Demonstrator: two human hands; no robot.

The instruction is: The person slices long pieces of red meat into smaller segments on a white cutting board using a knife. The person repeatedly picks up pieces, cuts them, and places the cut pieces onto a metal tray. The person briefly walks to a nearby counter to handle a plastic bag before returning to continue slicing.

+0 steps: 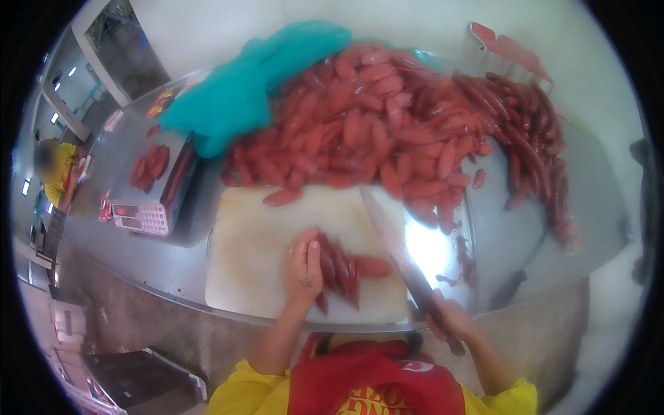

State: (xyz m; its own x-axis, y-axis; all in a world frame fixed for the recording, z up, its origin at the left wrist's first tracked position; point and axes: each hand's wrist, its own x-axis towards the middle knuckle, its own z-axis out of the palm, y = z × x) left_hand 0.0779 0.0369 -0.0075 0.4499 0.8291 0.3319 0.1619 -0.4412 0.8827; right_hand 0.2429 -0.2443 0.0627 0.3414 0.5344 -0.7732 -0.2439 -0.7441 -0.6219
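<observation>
Several dark red sausages lie side by side on a white cutting board, slightly blurred. My left hand is cupped against their left side, fingers together and gripping them. Under their right side sticks out a lighter red sausage slice. My right hand is closed round the handle of a long knife. Its blade points away from me over the board's right edge, apart from the sausages. A single cut piece rests at the board's far edge.
Behind the board rises a big heap of cut sausage pieces, with linked whole sausages on its right. A teal plastic bag covers the heap's left. A scale carrying pieces stands left on the metal table. A co-worker is far left.
</observation>
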